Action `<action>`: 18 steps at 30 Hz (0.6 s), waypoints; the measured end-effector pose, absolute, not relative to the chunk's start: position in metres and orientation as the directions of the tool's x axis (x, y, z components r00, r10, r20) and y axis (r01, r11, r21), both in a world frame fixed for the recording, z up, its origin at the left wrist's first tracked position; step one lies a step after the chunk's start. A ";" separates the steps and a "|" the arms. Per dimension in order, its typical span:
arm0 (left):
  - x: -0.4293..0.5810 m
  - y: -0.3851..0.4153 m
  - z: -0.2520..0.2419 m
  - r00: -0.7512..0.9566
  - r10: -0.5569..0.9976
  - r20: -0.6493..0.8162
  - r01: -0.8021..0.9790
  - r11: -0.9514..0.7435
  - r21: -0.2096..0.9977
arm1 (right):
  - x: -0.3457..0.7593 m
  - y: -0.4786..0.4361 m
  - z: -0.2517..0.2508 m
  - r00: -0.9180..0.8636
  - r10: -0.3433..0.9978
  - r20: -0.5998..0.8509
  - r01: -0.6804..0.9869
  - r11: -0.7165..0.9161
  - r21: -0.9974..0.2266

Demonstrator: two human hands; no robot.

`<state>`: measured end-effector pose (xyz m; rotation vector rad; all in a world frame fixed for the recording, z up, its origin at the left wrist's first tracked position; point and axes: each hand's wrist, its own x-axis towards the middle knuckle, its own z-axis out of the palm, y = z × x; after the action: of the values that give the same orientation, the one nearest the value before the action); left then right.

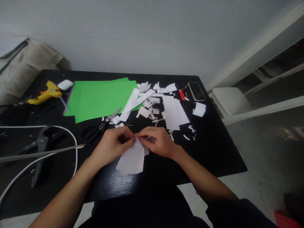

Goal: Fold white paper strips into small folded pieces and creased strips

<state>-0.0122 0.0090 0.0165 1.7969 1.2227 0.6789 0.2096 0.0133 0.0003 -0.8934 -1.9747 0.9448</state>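
My left hand (116, 142) and my right hand (158, 141) meet at the front middle of the table. Their fingertips pinch the top end of a white paper piece (131, 158), which hangs down toward me and widens at its lower edge. Fingers cover the spot where they grip it. Just left of my left hand lie black-handled scissors (101, 128), blades pointing away to the right. Beyond both hands are small white paper scraps (152, 110). Two larger white sheets (172, 112) overlap beyond my right hand, and part of a ring-shaped item (160, 123) shows beside them.
Green sheets (102, 98) cover the back left of the black table (209, 148). A yellow glue gun (47, 93), a white case (65, 84) and a white cable (73, 136) are at left. A red object (181, 94) and a phone (196, 91) lie at back right.
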 end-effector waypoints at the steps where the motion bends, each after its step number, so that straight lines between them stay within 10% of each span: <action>1: -0.013 0.009 0.016 0.377 0.926 -0.025 0.472 -0.168 0.865 | 0.210 0.014 0.000 -0.475 0.819 0.322 0.255 0.478 -0.840; 18: -0.013 0.009 0.020 0.381 0.920 -0.095 0.449 -0.094 0.889 | 0.210 0.014 0.003 -0.470 0.841 0.270 0.234 0.413 -0.880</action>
<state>-0.0127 0.0090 0.0198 1.7089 1.2156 0.6334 0.2102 0.0144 0.0028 -0.9138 -1.9330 1.0452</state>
